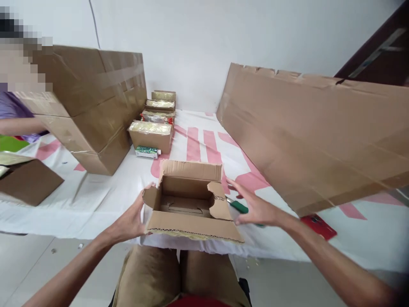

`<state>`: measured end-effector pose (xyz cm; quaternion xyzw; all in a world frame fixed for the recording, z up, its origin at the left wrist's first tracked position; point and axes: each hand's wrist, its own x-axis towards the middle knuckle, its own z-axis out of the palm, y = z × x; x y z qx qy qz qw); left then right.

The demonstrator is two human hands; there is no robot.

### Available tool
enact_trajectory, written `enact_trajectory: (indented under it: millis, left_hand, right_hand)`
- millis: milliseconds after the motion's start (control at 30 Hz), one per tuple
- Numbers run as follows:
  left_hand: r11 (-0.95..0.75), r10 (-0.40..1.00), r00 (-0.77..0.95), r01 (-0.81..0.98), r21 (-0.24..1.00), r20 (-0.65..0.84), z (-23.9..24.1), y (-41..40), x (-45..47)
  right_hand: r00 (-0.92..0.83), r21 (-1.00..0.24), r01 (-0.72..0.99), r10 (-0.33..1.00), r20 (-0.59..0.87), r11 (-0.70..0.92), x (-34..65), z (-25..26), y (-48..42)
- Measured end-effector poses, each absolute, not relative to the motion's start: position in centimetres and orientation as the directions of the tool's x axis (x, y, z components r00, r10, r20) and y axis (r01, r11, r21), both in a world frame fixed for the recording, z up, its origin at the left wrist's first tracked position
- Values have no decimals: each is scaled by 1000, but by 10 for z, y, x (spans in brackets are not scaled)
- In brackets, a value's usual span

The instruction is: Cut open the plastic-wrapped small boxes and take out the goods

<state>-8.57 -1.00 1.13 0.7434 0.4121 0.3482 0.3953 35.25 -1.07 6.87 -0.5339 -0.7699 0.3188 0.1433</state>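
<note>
An open cardboard box (194, 221) sits near the table's front edge with its flaps folded outward, and its visible inside holds nothing. My left hand (136, 217) grips its left side, the fingers partly hidden behind the side flap. To the right of the box is my right hand (255, 207), fingers spread and thumb close to the right flap; whether the thumb touches it I cannot tell. Beneath that hand lies a green-handled tool (239, 207) with a metal part, partly covered, so its exact kind is unclear.
Stacked large cartons (105, 98) stand at left, with another open box (28, 181) nearby. Several small boxes (151, 138) line up behind a small green-and-white carton (147, 152). A big cardboard panel (313, 136) leans at right near a red phone (319, 227). Another person's arm (22, 125) shows far left.
</note>
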Motion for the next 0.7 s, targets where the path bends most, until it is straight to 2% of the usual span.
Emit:
enact_trajectory:
  millis: [100, 200, 300, 533, 700]
  left_hand:
    - [-228, 945, 275, 168, 959, 177, 19, -9, -50]
    - [-119, 993, 34, 80, 990, 117, 18, -7, -35]
    - [-129, 982, -134, 24, 991, 131, 16, 5, -51]
    - [-245, 836, -462, 170, 955, 297, 15, 88, -141]
    - [-182, 825, -506, 186, 966, 253, -6, 141, -162]
  right_hand:
    - [-400, -730, 618, 916, 27, 291, 327, 37, -24]
    - [-318, -830, 501, 944, 87, 245, 299, 29, -19]
    - [-332, -840, 442, 927, 173, 315, 269, 34, 7]
    - [-448, -840, 206, 811, 375, 502, 162, 20, 137]
    - [-397, -848, 190, 829, 394, 494, 123, -6, 200]
